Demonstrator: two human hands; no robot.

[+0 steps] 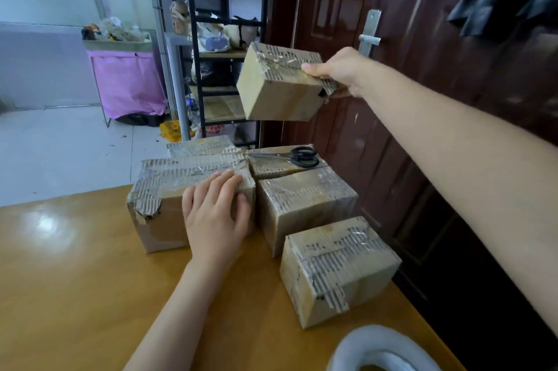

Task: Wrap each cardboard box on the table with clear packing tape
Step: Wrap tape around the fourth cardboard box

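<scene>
Head view: right hand [341, 71] pinches a box [280, 86] held high beyond the pile; left hand [216, 213] rests flat on the big box [169, 189]; tape roll [383, 349] lies nearest.

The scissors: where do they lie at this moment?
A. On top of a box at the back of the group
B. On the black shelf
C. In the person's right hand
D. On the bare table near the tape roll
A: the black-handled scissors lie flat on top of the rear box, while the right hand holds a raised box instead.
</scene>
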